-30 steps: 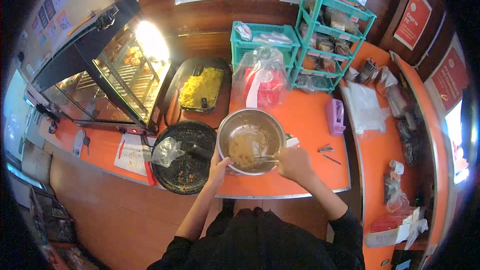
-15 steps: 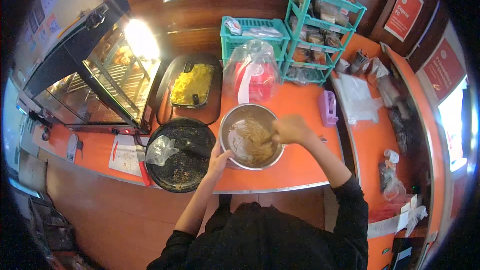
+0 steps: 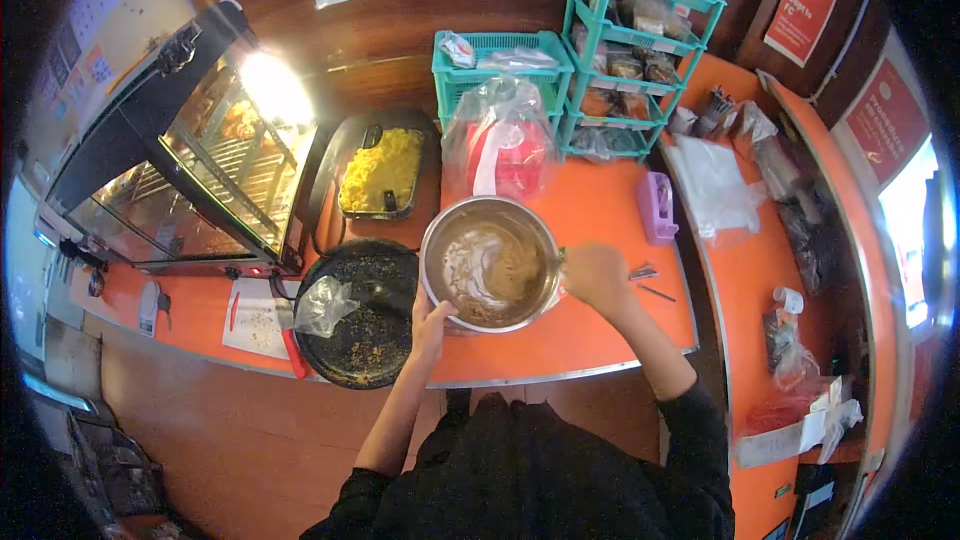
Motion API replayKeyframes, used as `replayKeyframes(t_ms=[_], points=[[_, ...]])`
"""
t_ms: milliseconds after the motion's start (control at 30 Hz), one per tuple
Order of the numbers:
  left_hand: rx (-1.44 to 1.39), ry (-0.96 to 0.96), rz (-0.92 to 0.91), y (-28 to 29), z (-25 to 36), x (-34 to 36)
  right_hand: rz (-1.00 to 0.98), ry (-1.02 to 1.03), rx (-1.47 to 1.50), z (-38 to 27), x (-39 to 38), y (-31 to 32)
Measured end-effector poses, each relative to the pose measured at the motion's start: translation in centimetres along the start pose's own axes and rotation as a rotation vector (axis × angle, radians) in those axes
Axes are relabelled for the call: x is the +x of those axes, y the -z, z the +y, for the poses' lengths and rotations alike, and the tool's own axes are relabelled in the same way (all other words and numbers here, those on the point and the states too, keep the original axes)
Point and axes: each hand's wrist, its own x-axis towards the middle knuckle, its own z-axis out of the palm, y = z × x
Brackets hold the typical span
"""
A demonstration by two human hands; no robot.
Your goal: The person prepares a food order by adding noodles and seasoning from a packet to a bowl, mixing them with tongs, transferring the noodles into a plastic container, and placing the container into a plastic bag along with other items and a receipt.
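Note:
A steel mixing bowl (image 3: 548, 300) stands near the front edge of the orange counter, with a brown batter-like mix (image 3: 490, 270) and a pale patch in it. My left hand (image 3: 431, 328) grips its near left rim, thumb over the edge. My right hand (image 3: 597, 275), blurred by motion, is closed at the right rim around a stirring utensil. Only a greenish bit of that utensil shows by the rim; its kind is smeared and hidden. Left of the bowl lies a black round pan (image 3: 375, 335) with crumbs and a crumpled clear bag (image 3: 325, 307).
A lit glass warming cabinet (image 3: 190, 160) fills the left. Behind are a dish of yellow food (image 3: 380, 170), a bagged red container (image 3: 515, 155) and a green tiered rack (image 3: 640, 50). A purple tape dispenser (image 3: 657, 207) and small dark sticks (image 3: 648, 278) sit to the right.
My right hand has moved right, out past the bowl's rim. The bowl leans more openly into view and the pale patch in the mix looks swirled differently. My left hand keeps its grip.

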Motion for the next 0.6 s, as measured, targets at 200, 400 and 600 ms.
replayKeyframes(t_ms=[200, 400, 600], points=[[0.053, -0.062, 0.017, 0.0, -1.3, -0.1, 0.111, -0.069, 0.212, -2.8, -2.0, -2.1], [0.018, -0.054, -0.008, 0.4, -1.4, 0.4, 0.237, -0.272, 0.198, -3.4, 0.9, -0.4], [0.043, -0.119, -0.008, 1.9, -0.1, 1.4, 0.212, 0.249, 0.220, -6.3, -4.1, -0.7]])
